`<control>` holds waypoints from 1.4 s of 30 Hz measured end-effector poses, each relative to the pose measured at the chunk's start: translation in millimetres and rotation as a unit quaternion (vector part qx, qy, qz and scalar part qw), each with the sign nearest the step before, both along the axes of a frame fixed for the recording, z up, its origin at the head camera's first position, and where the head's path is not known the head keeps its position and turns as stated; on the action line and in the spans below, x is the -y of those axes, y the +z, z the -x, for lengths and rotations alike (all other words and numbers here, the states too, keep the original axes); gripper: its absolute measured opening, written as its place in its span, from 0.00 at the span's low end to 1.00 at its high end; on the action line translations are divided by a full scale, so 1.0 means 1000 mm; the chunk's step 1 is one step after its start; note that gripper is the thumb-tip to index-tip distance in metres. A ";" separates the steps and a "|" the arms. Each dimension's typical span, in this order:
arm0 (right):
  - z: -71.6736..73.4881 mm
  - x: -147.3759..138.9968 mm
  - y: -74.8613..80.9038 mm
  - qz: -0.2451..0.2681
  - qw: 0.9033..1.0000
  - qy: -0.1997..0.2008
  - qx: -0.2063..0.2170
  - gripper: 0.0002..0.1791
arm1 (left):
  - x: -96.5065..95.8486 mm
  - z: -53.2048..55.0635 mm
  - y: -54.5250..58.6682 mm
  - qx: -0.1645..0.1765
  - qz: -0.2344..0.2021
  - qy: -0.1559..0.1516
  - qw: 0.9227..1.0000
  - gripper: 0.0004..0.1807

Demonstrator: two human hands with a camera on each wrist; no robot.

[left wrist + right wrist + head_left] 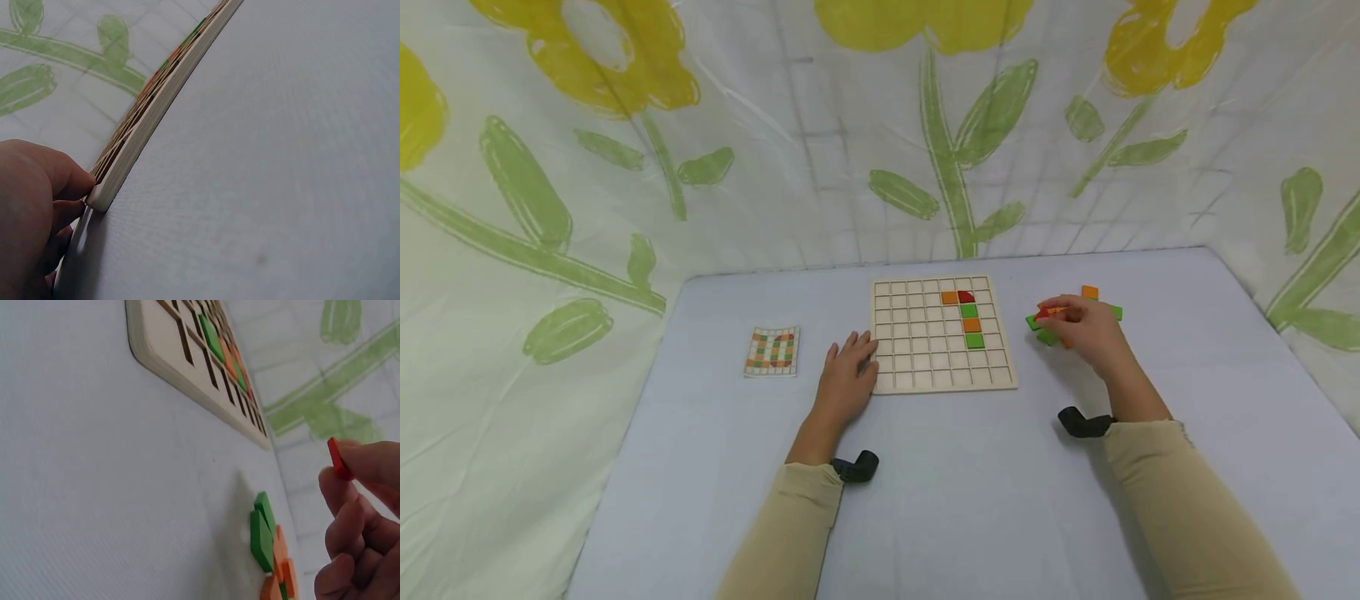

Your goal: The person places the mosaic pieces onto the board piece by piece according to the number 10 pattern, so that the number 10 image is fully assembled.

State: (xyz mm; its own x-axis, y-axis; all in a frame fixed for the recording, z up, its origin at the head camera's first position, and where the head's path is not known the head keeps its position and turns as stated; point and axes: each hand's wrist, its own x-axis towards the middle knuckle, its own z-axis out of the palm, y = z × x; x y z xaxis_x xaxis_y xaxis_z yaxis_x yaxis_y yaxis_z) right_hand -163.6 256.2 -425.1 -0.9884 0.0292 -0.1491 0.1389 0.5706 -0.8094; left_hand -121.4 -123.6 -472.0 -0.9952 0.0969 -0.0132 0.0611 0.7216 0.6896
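Across the back and sides of the room, I see a pale sheet [737,192] painted with large yellow flowers [655,50]. In front of it spreads a light worktop [970,500], with two beige sleeves [1187,500] stretched over it. A wooden grid board [917,350] lies flat on its far half, between the hands. The left hand [846,375] rests against the board's left side, fingers extended and slightly spread, touching its near corner. The right hand [1084,327] is raised off the board's right side, above loose green and orange pieces [262,540]. Left of the left hand I have a small card [772,351]. Five pieces sit in the board: an orange square [950,297] beside a red one with a rounded corner, then green, orange and green down that same column. The right thumb and finger pinch a small red piece [339,459]. The card's print shows orange, green and red cells, too fine for me to read further.
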 end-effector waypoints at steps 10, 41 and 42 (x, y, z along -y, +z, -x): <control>-0.004 0.038 -0.012 -0.004 0.997 0.033 0.066 0.22 | 0.000 0.001 0.000 0.000 0.002 -0.001 1.000 0.24; -0.004 0.080 -0.024 -0.105 0.989 0.092 0.052 0.14 | 0.000 0.000 -0.002 -0.009 -0.001 0.001 1.000 0.23; -0.004 0.080 -0.024 -0.106 0.989 0.091 0.052 0.14 | 0.000 0.000 -0.002 -0.008 -0.001 0.001 1.000 0.23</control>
State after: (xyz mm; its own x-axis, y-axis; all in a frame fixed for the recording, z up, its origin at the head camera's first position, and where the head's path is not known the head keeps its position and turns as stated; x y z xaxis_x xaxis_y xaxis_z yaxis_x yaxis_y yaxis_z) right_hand -159.9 176.3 -449.1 -0.9597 -0.1069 -0.2600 0.0940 0.7496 -0.6552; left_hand -121.7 -123.8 -474.4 -0.9954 0.0959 0.0033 0.0716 0.7197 0.6905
